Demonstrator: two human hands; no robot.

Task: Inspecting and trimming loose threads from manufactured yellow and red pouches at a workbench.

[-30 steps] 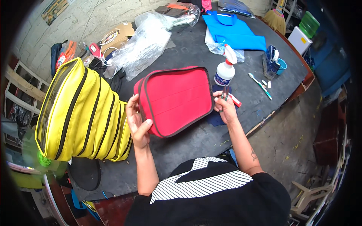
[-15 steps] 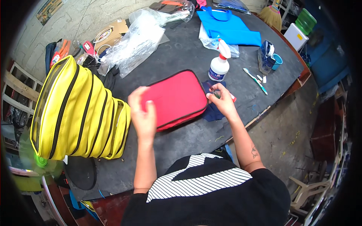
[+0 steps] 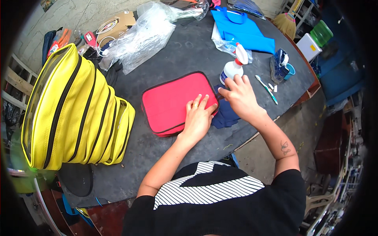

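A red zippered fabric case (image 3: 169, 100) with black piping lies closed on the dark tabletop. My left hand (image 3: 198, 118) rests on its right side, fingers spread out, a ring on one finger. Beyond the case's right end, my right hand (image 3: 243, 98) hovers palm down with fingers apart and slightly bent. Nothing shows in it, though its underside is hidden. Just past those fingertips stands a white spray bottle (image 3: 232, 70) with a red and white trigger head. A folded navy cloth (image 3: 225, 116) lies between the case and my right hand.
A tall yellow bag (image 3: 80, 114) with black zippers stands at left. Clear plastic wrap (image 3: 143, 43) and a blue tote (image 3: 246, 33) lie at the back. A toothbrush (image 3: 267, 89), small white pieces and a blue cup (image 3: 290, 70) sit at right, near the table edge.
My left hand has moved from the case's left side onto its right part. My right hand has risen toward the spray bottle; the small dark tool seen in it no longer shows.
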